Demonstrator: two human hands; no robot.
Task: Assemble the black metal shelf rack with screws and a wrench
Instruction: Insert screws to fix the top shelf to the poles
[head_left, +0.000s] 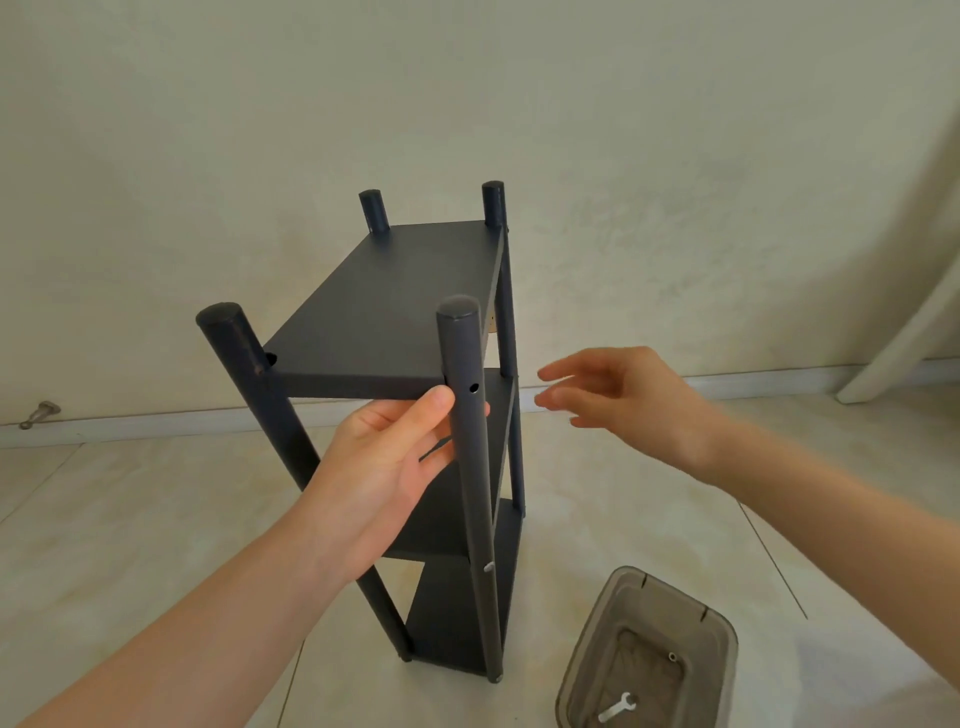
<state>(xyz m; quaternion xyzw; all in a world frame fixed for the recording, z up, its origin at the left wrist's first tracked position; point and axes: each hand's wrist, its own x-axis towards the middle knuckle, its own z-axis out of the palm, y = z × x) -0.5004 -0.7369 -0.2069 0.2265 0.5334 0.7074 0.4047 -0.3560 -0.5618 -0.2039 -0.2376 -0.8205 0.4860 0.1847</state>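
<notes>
The black shelf rack (395, 332) stands upright on the tiled floor (130, 519), 4 posts rising past its top shelf; the left hand (384, 462) grips the near right post (470, 467) below that shelf; the right hand (623, 400) hovers beside it, fingers loose; a wrench (617, 706) and a screw (672, 657) lie in a grey plastic bin (587, 670).

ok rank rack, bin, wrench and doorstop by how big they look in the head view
1. rack
2. bin
3. wrench and doorstop look about alike; the doorstop lies farther off, so no ranking.
</notes>
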